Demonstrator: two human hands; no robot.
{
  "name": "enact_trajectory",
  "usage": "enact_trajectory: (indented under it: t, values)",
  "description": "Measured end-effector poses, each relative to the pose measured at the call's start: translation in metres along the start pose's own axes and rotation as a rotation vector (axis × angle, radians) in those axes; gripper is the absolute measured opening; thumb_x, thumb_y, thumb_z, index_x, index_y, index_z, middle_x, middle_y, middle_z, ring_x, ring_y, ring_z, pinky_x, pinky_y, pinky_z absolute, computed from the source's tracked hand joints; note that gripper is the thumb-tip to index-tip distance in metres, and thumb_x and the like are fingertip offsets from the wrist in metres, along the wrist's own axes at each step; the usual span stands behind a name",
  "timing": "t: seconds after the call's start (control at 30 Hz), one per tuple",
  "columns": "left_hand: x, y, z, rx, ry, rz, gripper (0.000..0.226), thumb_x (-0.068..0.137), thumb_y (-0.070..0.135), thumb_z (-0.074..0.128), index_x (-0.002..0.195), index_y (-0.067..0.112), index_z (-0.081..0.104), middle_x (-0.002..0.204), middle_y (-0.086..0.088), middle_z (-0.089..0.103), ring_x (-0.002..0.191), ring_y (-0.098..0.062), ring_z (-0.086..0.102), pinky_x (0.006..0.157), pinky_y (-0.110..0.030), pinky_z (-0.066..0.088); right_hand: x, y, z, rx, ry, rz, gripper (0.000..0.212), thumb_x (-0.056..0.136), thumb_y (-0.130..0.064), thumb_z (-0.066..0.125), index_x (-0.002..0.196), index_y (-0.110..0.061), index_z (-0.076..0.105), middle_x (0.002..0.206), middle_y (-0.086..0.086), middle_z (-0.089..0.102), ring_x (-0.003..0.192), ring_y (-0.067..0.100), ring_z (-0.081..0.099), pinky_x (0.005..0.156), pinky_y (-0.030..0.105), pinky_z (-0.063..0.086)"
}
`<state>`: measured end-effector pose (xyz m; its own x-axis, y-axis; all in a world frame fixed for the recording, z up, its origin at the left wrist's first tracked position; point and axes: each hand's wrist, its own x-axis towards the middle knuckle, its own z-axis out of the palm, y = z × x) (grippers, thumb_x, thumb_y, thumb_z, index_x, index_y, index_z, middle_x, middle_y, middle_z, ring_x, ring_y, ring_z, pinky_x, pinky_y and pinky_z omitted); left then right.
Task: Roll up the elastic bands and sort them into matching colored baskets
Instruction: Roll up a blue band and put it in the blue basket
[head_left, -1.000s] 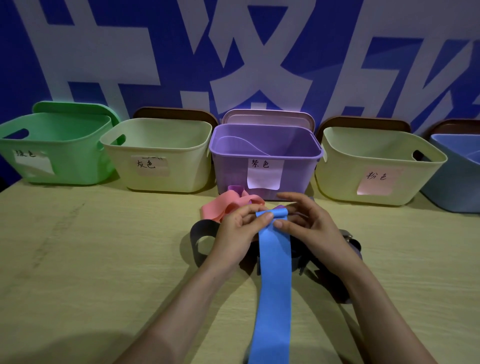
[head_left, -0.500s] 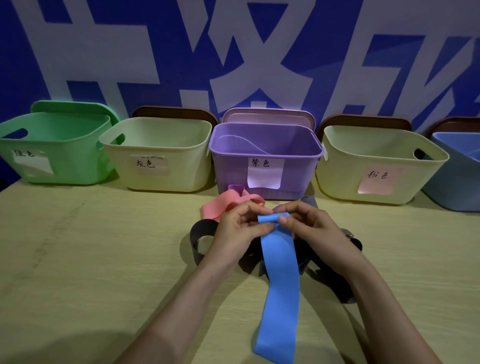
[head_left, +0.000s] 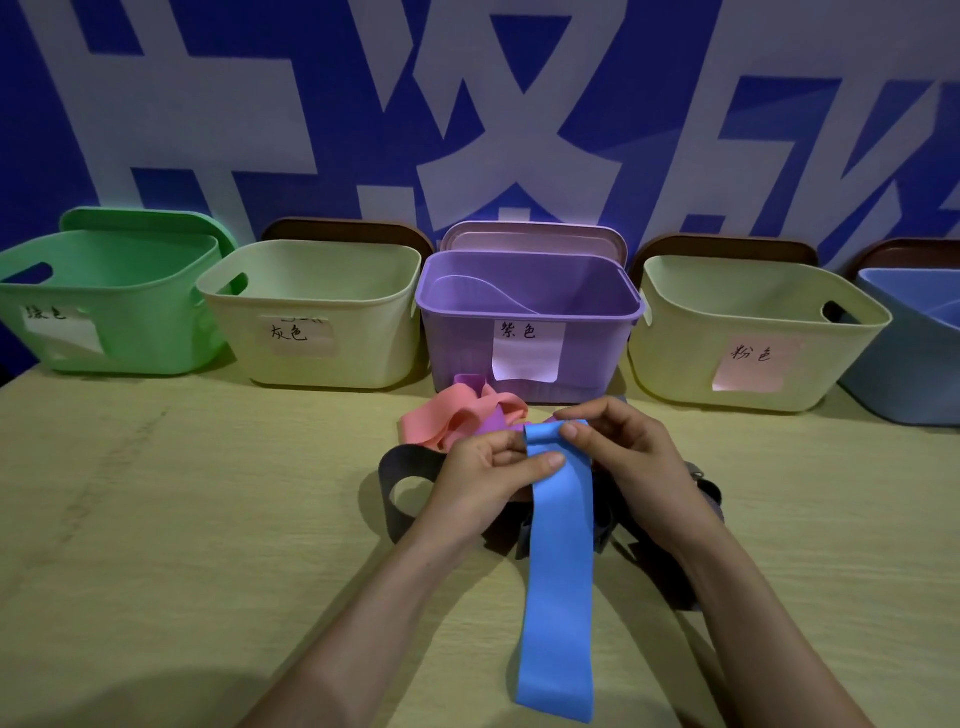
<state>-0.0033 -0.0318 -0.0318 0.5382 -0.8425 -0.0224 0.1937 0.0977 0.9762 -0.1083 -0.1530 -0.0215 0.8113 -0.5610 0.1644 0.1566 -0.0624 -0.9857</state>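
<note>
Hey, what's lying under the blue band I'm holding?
Dark grey bands on the table. The blue band, left hand and right hand cover their middle; their number is unclear.

Blue band (head_left: 558, 571), in my grip: plain bright blue, no pattern.
At twelve o'clock of it: pink band (head_left: 452, 415), salmon; purple band (head_left: 488, 423), violet.
At nine o'clock: grey band (head_left: 400, 483), dark charcoal.
Row, ten to two o'clock: green basket (head_left: 145, 332); cream basket with pale label (head_left: 363, 358); purple basket (head_left: 457, 348), white label; cream basket with pink label (head_left: 675, 364); blue basket (head_left: 914, 379).
Table (head_left: 182, 545): pale yellow wood grain.
Wall (head_left: 675, 52): deep blue, white strokes.
</note>
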Motion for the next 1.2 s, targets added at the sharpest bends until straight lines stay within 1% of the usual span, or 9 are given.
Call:
enact_trajectory:
  t: [0.17,0.23,0.33,0.53,0.63,0.73,0.97,1.1,1.2]
  values:
    - [0.0009,-0.0010,-0.0015,-0.005,0.000,-0.015,0.030,0.080,0.001,0.070,0.109,0.009,0.070,0.097,-0.012,0.074,0.091,-0.023,0.071,0.080,-0.028,0.056,-0.0009,-0.0002,-0.0036,-0.018,-0.034,-0.036,0.023,0.076,-0.012,0.069,0.097,-0.002,0.068,0.097,0.014,0.072,0.090,0.019,0.068,0.079,0.026,0.055]
    - [0.0009,0.0002,-0.0012,-0.013,0.007,-0.030,0.027,0.081,0.007,0.071,0.107,0.007,0.070,0.098,-0.013,0.074,0.093,-0.023,0.071,0.081,-0.028,0.056,-0.0001,-0.0005,-0.0051,-0.048,-0.053,-0.059,0.021,0.074,-0.010,0.070,0.093,-0.003,0.069,0.096,0.013,0.073,0.091,0.019,0.068,0.080,0.026,0.055]
    - [0.0012,0.0028,0.0000,-0.063,0.042,-0.053,0.022,0.086,0.019,0.066,0.099,0.002,0.072,0.092,-0.014,0.073,0.085,-0.022,0.071,0.072,-0.025,0.055,0.0007,0.0007,-0.0040,-0.102,-0.077,-0.102,0.018,0.072,-0.009,0.072,0.089,-0.005,0.070,0.095,0.011,0.073,0.092,0.020,0.069,0.082,0.027,0.055]
    - [0.0021,0.0014,0.0015,-0.082,0.096,-0.012,0.023,0.088,0.010,0.063,0.105,-0.003,0.069,0.091,-0.015,0.072,0.078,-0.017,0.070,0.068,-0.022,0.055,0.0013,0.0039,-0.0021,-0.198,-0.078,-0.096,0.032,0.077,-0.020,0.072,0.108,-0.015,0.065,0.100,0.001,0.071,0.096,0.017,0.067,0.084,0.030,0.055]
    - [0.0030,0.0026,0.0003,-0.115,0.123,0.014,0.022,0.088,0.010,0.063,0.107,-0.001,0.069,0.096,-0.016,0.073,0.083,-0.020,0.070,0.073,-0.024,0.056,0.0007,0.0068,-0.0002,-0.256,-0.085,-0.077,0.034,0.077,-0.029,0.071,0.109,-0.024,0.062,0.090,-0.001,0.070,0.090,0.015,0.067,0.080,0.029,0.054]
    - [0.0032,0.0033,-0.0024,-0.136,0.147,0.027,0.018,0.088,0.008,0.063,0.104,0.003,0.069,0.095,-0.012,0.073,0.084,-0.019,0.070,0.076,-0.025,0.057,0.0008,0.0071,0.0009,-0.233,-0.099,-0.045,0.038,0.074,-0.029,0.072,0.110,-0.024,0.061,0.079,0.003,0.067,0.084,0.018,0.067,0.080,0.033,0.054]
    - [0.0021,0.0031,-0.0024,-0.114,0.155,0.046,0.019,0.080,-0.003,0.068,0.095,0.009,0.066,0.096,-0.010,0.073,0.085,-0.017,0.069,0.077,-0.023,0.056,-0.0002,-0.0009,-0.0015,-0.025,-0.095,0.051,0.043,0.073,-0.016,0.071,0.114,-0.013,0.060,0.077,0.009,0.066,0.084,0.020,0.069,0.078,0.027,0.056]
    - [0.0010,0.0030,-0.0021,-0.088,0.138,0.067,0.023,0.076,-0.009,0.069,0.089,0.010,0.067,0.098,-0.013,0.071,0.090,-0.020,0.067,0.085,-0.029,0.054,-0.0001,0.0012,-0.0023,-0.066,-0.095,0.068,0.033,0.078,-0.027,0.068,0.109,-0.017,0.065,0.086,0.021,0.066,0.086,0.026,0.066,0.078,0.036,0.051]
    - [0.0004,0.0036,-0.0013,-0.065,0.124,0.080,0.026,0.074,-0.011,0.070,0.087,0.011,0.069,0.095,-0.009,0.071,0.090,-0.018,0.067,0.085,-0.030,0.054,0.0002,0.0039,-0.0002,-0.055,-0.090,0.055,0.012,0.083,-0.032,0.061,0.087,-0.025,0.070,0.090,0.013,0.069,0.081,0.023,0.062,0.074,0.037,0.047]
